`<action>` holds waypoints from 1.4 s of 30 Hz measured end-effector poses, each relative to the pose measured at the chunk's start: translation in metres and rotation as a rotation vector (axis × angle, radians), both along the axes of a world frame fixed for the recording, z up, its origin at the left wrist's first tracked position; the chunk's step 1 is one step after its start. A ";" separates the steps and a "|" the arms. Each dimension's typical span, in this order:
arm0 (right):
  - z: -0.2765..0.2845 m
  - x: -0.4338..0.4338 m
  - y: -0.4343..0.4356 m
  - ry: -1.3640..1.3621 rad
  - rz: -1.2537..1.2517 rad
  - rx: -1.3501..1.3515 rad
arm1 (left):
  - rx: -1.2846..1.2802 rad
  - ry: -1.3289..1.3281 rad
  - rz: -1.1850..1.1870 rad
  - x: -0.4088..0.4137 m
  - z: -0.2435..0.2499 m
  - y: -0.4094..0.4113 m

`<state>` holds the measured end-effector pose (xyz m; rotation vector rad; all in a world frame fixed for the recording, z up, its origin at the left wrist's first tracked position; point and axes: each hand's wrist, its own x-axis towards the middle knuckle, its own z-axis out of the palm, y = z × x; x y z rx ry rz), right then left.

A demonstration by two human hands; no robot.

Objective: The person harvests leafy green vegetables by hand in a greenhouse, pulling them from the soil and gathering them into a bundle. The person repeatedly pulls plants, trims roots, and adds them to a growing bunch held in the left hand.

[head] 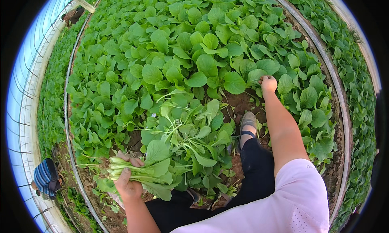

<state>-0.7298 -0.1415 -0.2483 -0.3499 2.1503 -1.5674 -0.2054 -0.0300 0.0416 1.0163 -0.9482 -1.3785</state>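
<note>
My left hand (129, 182) grips a bunch of pulled leafy greens (158, 170), with pale stems and thin roots pointing left and broad leaves pointing right. Out to the right, my right hand (268, 84) has its fingers closed at a leaf (256, 77) of a plant still standing at the edge of the dense green bed. The fingertips are partly hidden, so how firmly they hold it is unclear. Between my arms lies a loose heap of uprooted greens (185, 138), stems crossing in several directions.
My shoe (248, 123) rests on bare brown soil (240, 103) beside the heap. Long grey pipes (329, 55) (67, 102) run along both sides of the bed. A person in a striped top (45, 175) bends down at the left; another person (73, 16) is at the far left.
</note>
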 end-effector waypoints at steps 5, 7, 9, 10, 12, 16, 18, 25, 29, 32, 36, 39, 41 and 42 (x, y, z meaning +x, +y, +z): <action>0.030 0.017 -0.014 -0.400 0.394 0.522 | 0.067 -0.152 -0.006 0.001 -0.012 -0.007; 0.024 0.017 -0.014 -0.267 0.409 0.536 | 0.094 -0.185 -0.020 -0.005 -0.012 -0.010; 0.022 0.014 -0.017 -0.284 0.384 0.493 | 0.113 -0.201 -0.030 -0.011 -0.011 -0.012; 0.011 0.011 -0.018 -0.278 0.427 0.422 | 0.121 -0.217 -0.043 -0.012 -0.011 -0.012; -0.001 0.029 -0.017 -0.146 0.506 0.399 | 0.134 -0.254 -0.065 -0.015 -0.011 -0.012; -0.052 0.008 -0.019 0.357 0.558 0.510 | 0.148 -0.259 -0.073 -0.021 -0.013 -0.012; -0.059 0.013 -0.018 0.509 0.536 0.577 | 0.141 -0.267 -0.059 -0.021 -0.011 -0.011; -0.019 0.064 -0.005 0.230 -0.058 0.052 | 0.140 -0.271 -0.057 -0.022 -0.009 -0.007; 0.093 0.108 0.020 0.881 0.847 -0.156 | 0.155 -0.287 -0.103 -0.018 -0.005 -0.005; 0.156 0.189 0.047 0.625 1.509 0.347 | 0.156 -0.277 -0.115 -0.016 -0.006 -0.001; 0.092 0.194 0.033 0.714 1.743 0.977 | 0.170 -0.230 -0.160 -0.010 -0.004 0.000; 0.001 0.158 0.016 1.007 1.590 0.828 | 0.185 -0.196 -0.180 -0.009 -0.004 -0.003; -0.035 0.140 -0.013 1.462 1.856 0.663 | 0.208 -0.193 -0.192 -0.007 -0.007 -0.003; -0.034 0.144 -0.025 1.292 1.585 0.782 | 0.210 -0.217 -0.164 -0.006 -0.007 -0.001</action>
